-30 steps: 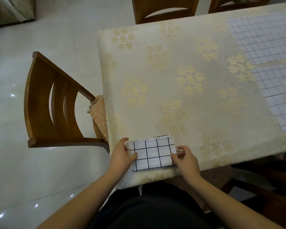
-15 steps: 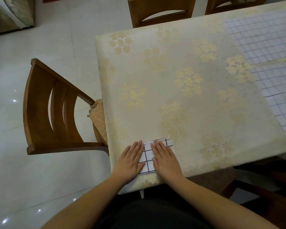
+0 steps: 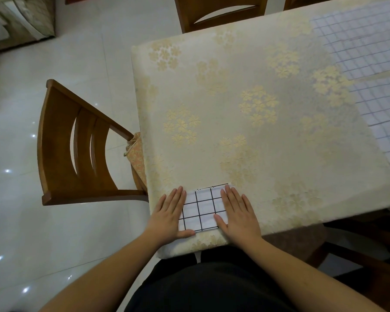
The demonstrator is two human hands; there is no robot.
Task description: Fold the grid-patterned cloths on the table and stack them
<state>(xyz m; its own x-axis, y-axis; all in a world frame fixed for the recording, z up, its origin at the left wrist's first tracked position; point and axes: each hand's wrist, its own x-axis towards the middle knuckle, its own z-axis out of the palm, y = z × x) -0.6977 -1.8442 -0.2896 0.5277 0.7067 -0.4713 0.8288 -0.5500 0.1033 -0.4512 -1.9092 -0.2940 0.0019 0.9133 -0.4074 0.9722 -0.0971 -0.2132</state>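
A person stands at the near left corner of a table covered with a cream tablecloth patterned with gold flower clusters. A small folded cloth, white with a black grid, lies flat at the table's near edge, close to that corner. Both hands lie palm down with fingers straight and together, gripping nothing. The left hand presses the left edge of the folded cloth, partly on the tablecloth, its thumb stretched along the cloth's near edge. The right hand covers the cloth's right side, fingertips reaching its far edge. The middle of the cloth shows between the two hands.

Two larger unfolded cloths with a finer grid lie spread flat along the right side of the table, well apart from the hands: one at the far right corner, the other nearer, running off the right of the view.

A wooden chair with a slatted back stands at the table's left edge, and another chair at the far edge. The floor is pale glossy tile.
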